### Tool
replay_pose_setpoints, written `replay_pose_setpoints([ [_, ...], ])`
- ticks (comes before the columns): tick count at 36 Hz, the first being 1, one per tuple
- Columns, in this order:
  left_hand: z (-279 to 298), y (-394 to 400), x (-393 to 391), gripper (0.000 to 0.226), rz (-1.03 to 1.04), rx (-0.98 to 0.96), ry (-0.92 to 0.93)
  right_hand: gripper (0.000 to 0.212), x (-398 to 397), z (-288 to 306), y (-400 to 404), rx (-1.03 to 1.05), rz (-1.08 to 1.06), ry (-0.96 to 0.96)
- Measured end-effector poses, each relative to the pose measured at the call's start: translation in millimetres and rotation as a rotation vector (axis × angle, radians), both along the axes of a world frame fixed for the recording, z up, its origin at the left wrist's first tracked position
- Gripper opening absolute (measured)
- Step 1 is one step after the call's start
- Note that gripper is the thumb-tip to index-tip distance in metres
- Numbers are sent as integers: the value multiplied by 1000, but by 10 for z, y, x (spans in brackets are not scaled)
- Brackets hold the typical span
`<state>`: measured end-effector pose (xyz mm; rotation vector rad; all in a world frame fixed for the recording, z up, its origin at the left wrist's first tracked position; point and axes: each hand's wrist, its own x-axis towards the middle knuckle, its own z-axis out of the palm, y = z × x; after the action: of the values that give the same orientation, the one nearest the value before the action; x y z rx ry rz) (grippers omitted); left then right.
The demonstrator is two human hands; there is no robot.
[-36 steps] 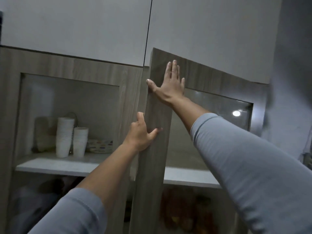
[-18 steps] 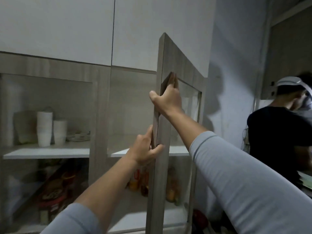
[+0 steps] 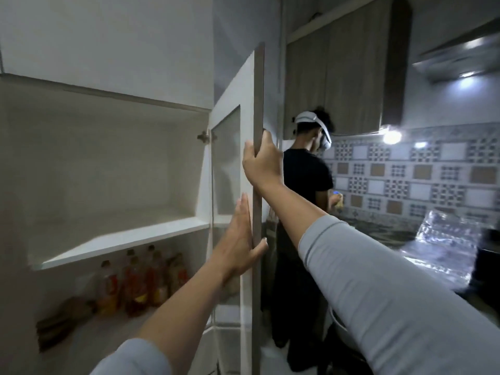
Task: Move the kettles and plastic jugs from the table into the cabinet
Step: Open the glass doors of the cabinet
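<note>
Both hands are working the cabinet door [image 3: 258, 109], seen edge-on and swung wide off the cabinet [image 3: 108, 169]. R hand [image 3: 263, 162] is gripping the door's free edge up high, thumb on the near side, fingers wrapped round the far side & mostly hidden. L hand [image 3: 240, 239] is lying lower on the inner face w/ straight fingers, thumb hooked round the edge; it's pressing more than clamping.

Kettles & plastic jugs aren't showing anywhere in view; the table isn't in frame either, so can't tell where they're sitting. Upper shelf [image 3: 121, 240] is showing bare in the visible part, likely the drop spot. Bottles [image 3: 140, 282] are standing on the level below.

Doing this step well, imo: keep pushing until the door is sitting fully open so it isn't swinging back during loading. Watch the other person [image 3: 305, 180] standing just beyond the door, back turned; door edge could be heading toward them, so ease it w/o a shove. Keep fingertips off the hinge [image 3: 206, 136] side. Glass panel [image 3: 226, 161] is part of the door, so press on the frame.
</note>
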<state>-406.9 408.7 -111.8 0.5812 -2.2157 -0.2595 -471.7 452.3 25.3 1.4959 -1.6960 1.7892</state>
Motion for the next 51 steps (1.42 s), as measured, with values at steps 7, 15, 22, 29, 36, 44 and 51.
replay_pose_setpoints([
  [7,-86,108,-693,104,-23,14,34,19,-544,-227,189,86,-118,-92],
  [15,-102,117,-1293,94,-44,-25,-71,23,-1275,-530,281,215,-227,-174],
  [22,-329,39,-1915,90,1,-1,-259,19,-2036,-605,84,272,-351,-269],
  [29,-475,-225,-2533,83,6,21,-344,25,-2729,-727,-50,308,-341,-354],
  [36,-531,-403,-2999,82,42,5,-340,34,-3177,-813,-184,349,-344,-353],
  [44,-594,-503,-3230,84,65,-33,-291,31,-3422,-869,-308,314,-347,-307],
  [51,-556,-609,-3166,80,76,-99,-317,63,-3191,-929,-426,132,-433,-36],
])
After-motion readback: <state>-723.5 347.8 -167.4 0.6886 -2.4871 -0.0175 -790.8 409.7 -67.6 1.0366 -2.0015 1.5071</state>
